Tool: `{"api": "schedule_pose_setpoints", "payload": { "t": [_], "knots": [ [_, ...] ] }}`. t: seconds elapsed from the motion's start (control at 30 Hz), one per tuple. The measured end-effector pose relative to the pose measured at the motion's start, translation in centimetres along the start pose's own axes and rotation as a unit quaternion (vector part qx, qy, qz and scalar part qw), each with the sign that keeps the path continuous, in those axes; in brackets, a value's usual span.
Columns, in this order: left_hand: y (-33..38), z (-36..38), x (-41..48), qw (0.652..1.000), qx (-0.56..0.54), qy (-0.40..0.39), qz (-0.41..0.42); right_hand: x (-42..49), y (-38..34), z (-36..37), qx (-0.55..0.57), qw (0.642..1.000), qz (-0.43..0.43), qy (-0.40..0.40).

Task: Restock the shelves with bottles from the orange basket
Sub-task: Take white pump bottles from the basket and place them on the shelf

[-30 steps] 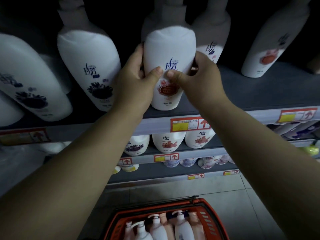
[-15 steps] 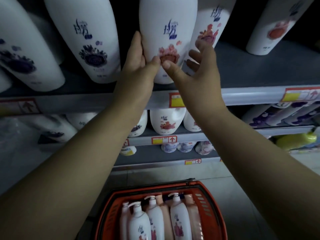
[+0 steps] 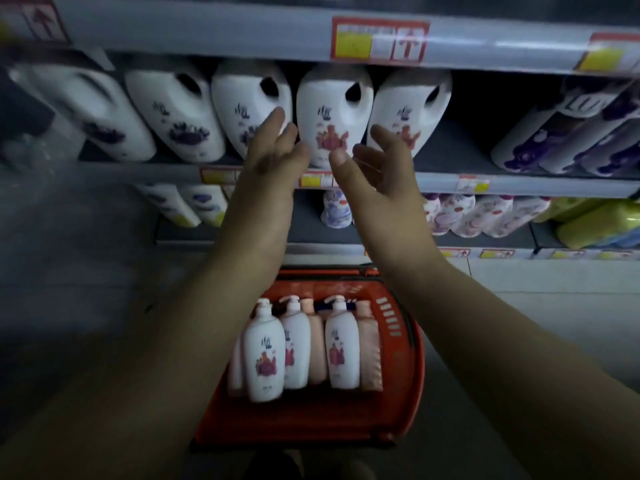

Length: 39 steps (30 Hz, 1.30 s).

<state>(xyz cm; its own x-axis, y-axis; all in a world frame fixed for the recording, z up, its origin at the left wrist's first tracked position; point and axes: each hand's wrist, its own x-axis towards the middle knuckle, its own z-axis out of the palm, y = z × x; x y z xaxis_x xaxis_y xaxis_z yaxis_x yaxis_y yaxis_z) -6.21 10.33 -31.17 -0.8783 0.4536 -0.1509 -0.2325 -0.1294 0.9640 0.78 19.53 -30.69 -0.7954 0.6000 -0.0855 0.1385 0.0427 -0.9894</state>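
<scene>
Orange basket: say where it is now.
In the head view the orange basket sits on the floor at lower centre, below the left hand and right hand, in front of the shelves, pump bottles inside.

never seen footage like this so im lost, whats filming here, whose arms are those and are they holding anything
No machine here: a person wears a wide-angle camera on the head, looking forward and down, so the two arms are their own. The left hand and right hand are both open and hold nothing; they are raised in front of a white jug with a red flower label on a store shelf, in a row of similar jugs. The blur hides whether any finger touches it. Below, on the floor, an orange basket holds white and pink pump bottles waiting to be shelved.
</scene>
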Motion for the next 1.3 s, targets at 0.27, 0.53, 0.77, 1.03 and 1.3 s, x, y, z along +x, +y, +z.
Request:
{"api": "schedule_pose_setpoints", "payload": {
  "t": [0.27,0.53,0.77,1.03,1.3],
  "knots": [
    [-9.4,-4.8,-4.9,0.994,0.025,0.037,-0.1,-5.9,10.2,1.6,-0.018,0.992,0.12,-0.032],
    [-19.9,-10.4,-5.9,0.971,0.07,0.072,-0.216,-8.8,21.9,5.7,-0.057,0.968,0.241,-0.032],
    [-28.9,-16.1,-6.4,0.944,0.11,0.082,-0.3,-9.1,31.1,10.3,-0.101,0.918,0.379,-0.051],
    [-34.6,-20.1,-5.8,0.911,0.196,0.102,-0.349,-9.0,37.5,13.7,-0.127,0.885,0.443,-0.069],
    [-33.7,-18.0,-6.5,0.927,0.194,0.102,-0.304,-8.6,37.4,14.0,-0.079,0.877,0.456,-0.125]
  ]
}}
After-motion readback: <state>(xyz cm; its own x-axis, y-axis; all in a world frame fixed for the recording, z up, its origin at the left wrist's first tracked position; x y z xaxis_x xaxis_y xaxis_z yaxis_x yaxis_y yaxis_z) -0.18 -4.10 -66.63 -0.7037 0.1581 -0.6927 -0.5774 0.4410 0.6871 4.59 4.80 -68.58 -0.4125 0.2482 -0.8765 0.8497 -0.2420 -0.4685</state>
